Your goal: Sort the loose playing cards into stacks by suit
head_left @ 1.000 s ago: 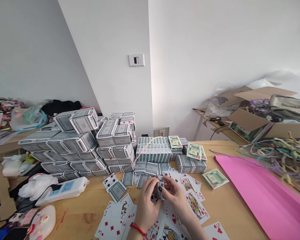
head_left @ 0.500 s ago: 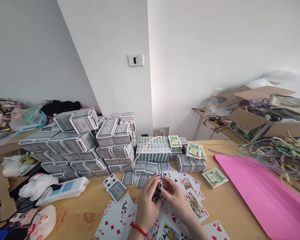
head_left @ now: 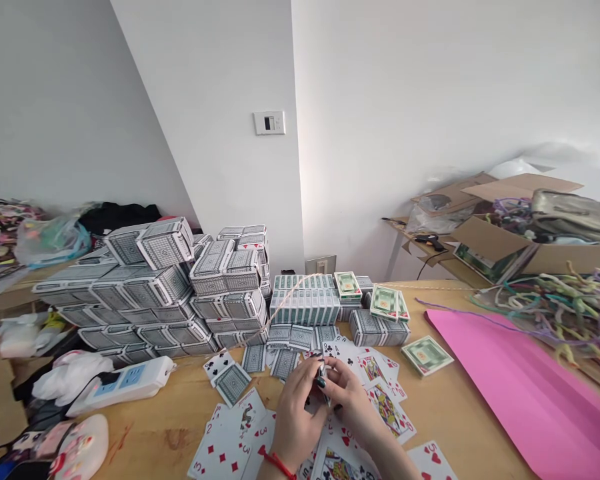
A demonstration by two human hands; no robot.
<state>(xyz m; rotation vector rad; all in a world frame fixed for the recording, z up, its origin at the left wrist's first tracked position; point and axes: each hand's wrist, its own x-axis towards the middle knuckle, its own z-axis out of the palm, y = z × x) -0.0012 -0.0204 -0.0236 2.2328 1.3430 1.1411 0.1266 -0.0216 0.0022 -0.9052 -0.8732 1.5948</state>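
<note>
My left hand (head_left: 299, 400) and my right hand (head_left: 347, 393) meet over the wooden table, fingers closed around a folded playing card (head_left: 325, 389). Most of that card is hidden by my fingers, so its exact shape does not show. A red string bracelet (head_left: 280, 465) circles my left wrist. Beneath and around both hands lie loose playing cards (head_left: 223, 443), many face up, with a queen of diamonds (head_left: 389, 408) beside my right hand. Beyond my fingertips, a few cards (head_left: 285, 364) rest back side up.
Stacked blocks of folded cards (head_left: 145, 293) rise at the back left. Green card boxes (head_left: 427, 355) sit at the back and right. A power strip (head_left: 125, 383) lies left; a pink sheet (head_left: 510, 393) covers the right. Fuzzy coloured stems (head_left: 575, 313) and a cardboard box (head_left: 560, 260) are farther right.
My hands stay together on the card, which is tilted a little differently between my fingers. The whole view has shifted slightly; the things on the table look unmoved.
</note>
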